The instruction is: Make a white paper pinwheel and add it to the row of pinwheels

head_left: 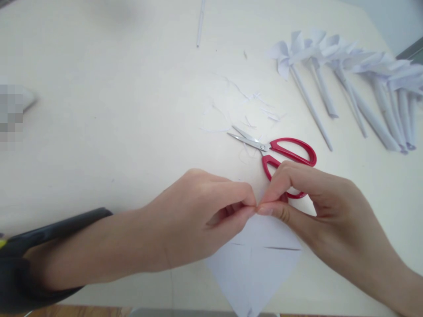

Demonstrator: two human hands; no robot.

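Cut paper pinched: left hand; right hand; scissors behind

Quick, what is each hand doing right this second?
Left hand: fingers pinched shut on the top corner of the white paper sheet.
Right hand: pinched shut on the same corner, just in front of the red scissors.

The left hand and the right hand meet fingertip to fingertip, and each grip pinches the top corner of a white paper sheet with cuts in it. Just behind the grip lie open red scissors on the table. Far off past the right hand lies a row of paper pinwheels.
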